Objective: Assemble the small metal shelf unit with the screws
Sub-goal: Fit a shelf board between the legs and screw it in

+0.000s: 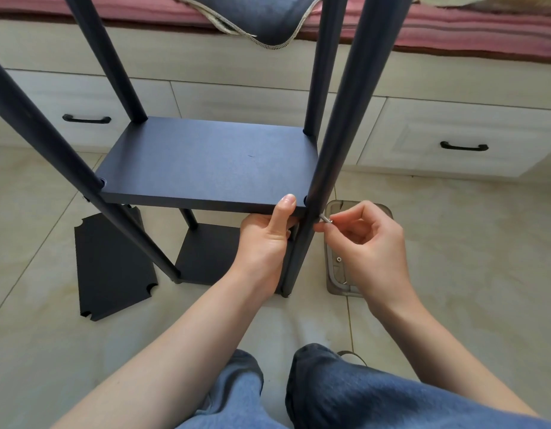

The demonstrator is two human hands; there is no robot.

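Kneeling on pale tile, jeans-clad knees (314, 394) nearest. Right hand (370, 243) pinches a screw (325, 218) against the front-right post (333, 144), just right of it. Left hand (264, 239) left of that post grips the middle shelf (206, 162) edge, thumb on top. Clear parts tray (336, 274) right of post; loose shelf panel (113, 267) far left; drawers (453, 134) behind.

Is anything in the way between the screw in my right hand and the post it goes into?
Nothing visible: the right hand pinches the screw with its tip already at the near right post, beside the shelf board the left hand grips.
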